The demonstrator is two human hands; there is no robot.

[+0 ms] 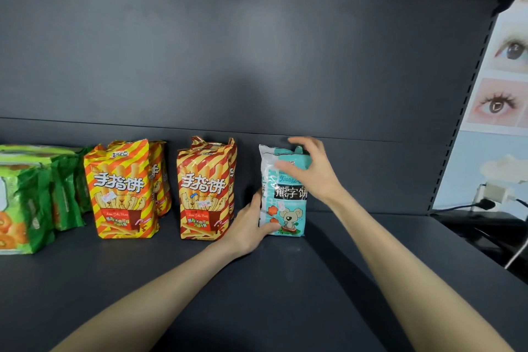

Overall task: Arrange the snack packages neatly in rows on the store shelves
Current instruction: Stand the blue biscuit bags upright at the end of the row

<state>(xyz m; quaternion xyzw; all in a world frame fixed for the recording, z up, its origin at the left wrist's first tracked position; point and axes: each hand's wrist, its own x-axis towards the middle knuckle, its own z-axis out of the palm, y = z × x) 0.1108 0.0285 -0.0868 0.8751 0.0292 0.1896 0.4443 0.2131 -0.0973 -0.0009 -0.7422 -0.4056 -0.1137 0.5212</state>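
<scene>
A teal and white snack bag with a cartoon bear [290, 216] stands upright on the dark shelf [257, 294], right of the other rows. My left hand [251, 226] grips its lower left edge. My right hand [308, 170] rests over its top right with fingers spread around the upper part. Left of it stand two rows of red-and-yellow striped finger-biscuit bags [204, 188] [121, 188], each with more bags behind. Green bags [25, 200] sit in a row at the far left.
The shelf's dark back panel [257, 51] rises behind the bags. At the right, the shelf upright [457, 128] borders a wall poster with eye pictures [505, 74], a wall socket with a plug and cables [491, 197].
</scene>
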